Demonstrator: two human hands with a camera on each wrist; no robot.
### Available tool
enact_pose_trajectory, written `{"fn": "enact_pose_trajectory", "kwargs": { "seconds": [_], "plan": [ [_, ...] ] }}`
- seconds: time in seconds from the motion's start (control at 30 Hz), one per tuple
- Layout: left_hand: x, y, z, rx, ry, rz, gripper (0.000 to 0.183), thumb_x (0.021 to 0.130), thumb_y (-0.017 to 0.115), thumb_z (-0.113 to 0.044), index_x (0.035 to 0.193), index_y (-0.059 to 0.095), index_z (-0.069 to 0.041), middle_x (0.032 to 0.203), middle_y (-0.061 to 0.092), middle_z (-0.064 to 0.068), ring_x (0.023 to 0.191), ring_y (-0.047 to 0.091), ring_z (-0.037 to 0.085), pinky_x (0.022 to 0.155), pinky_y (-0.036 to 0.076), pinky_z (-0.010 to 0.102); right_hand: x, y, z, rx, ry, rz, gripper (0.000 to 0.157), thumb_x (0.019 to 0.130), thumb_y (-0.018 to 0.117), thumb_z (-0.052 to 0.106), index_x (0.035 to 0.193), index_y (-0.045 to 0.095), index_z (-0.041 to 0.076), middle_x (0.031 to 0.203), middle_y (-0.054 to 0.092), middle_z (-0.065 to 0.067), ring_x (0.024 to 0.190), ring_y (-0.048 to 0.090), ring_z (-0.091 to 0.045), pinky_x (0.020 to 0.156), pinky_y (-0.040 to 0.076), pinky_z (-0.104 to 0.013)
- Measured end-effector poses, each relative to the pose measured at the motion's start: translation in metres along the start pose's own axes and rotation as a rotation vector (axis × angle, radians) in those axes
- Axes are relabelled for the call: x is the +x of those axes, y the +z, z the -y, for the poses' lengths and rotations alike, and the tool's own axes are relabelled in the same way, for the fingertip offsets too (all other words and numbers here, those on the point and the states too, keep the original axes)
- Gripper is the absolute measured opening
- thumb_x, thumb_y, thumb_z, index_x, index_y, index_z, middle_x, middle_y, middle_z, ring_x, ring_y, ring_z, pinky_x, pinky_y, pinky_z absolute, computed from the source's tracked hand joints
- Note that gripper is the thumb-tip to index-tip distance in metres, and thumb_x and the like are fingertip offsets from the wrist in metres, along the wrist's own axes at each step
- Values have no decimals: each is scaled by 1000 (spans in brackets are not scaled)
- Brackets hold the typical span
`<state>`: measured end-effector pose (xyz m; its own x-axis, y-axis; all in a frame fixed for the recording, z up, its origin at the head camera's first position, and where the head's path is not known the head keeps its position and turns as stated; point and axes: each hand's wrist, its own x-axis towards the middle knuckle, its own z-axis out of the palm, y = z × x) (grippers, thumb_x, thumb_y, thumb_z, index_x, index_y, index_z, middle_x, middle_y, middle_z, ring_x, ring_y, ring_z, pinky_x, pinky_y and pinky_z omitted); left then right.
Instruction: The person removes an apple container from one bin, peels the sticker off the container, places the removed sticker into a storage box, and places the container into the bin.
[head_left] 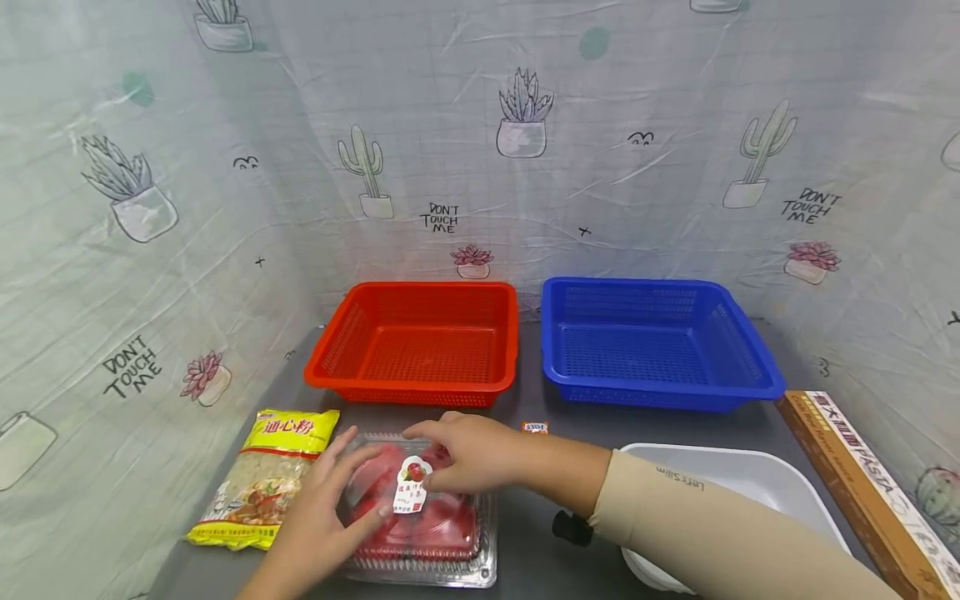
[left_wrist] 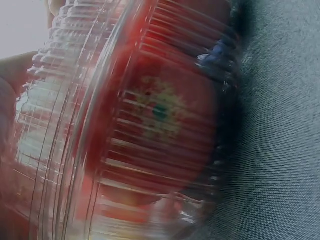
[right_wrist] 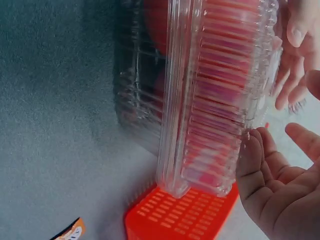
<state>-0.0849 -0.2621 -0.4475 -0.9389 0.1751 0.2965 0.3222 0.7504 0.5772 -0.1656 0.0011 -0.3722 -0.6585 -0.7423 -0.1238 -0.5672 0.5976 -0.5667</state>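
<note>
A clear plastic clamshell box (head_left: 431, 546) of round red fruit stands on the grey table in the head view, with a white label (head_left: 408, 493) on its lid. On the box's left side is my left hand (head_left: 318, 512), fingers spread over the lid and thumb close to the label. My right hand (head_left: 476, 454) reaches over from the right, its fingers at the far part of the lid and its thumb by the label. Ribbed side walls of the box fill much of both wrist views. In the right wrist view, loosely bent right fingertips (right_wrist: 255, 142) lie at the lid's edge.
A yellow macaroni bag (head_left: 262, 483) lies left of the box. Behind are a red basket (head_left: 420, 387) and a blue basket (head_left: 667, 389). To the right are a white tub (head_left: 701, 454), a long pasta box (head_left: 862, 479), a small packet (head_left: 535, 427) and a black object (head_left: 572, 527).
</note>
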Motion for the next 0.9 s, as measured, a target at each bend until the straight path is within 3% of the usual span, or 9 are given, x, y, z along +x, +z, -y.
{"fn": "enact_pose_trajectory", "kwargs": {
  "seconds": [0.13,0.4,0.9],
  "plan": [
    [-3,3,1,22,-36,21,71,87,86,-54,150,58,-34,168,36,13,146,40,48,94,42,86,5,5,4,-40,20,32,68,94,78,39,157,54,33,110,60,2,73,56,-6,66,52,-24],
    [-3,2,1,36,-80,41,73,86,84,-60,150,56,-37,168,35,11,145,40,47,94,44,83,10,5,6,-93,23,48,64,93,80,38,153,59,34,105,56,5,74,55,-6,64,51,-24],
    [-2,4,1,43,-74,33,75,85,85,-60,150,57,-33,167,37,9,144,42,48,95,43,84,17,7,8,-204,13,50,61,92,82,41,149,65,31,97,54,10,77,52,-5,66,48,-22]
  ]
}}
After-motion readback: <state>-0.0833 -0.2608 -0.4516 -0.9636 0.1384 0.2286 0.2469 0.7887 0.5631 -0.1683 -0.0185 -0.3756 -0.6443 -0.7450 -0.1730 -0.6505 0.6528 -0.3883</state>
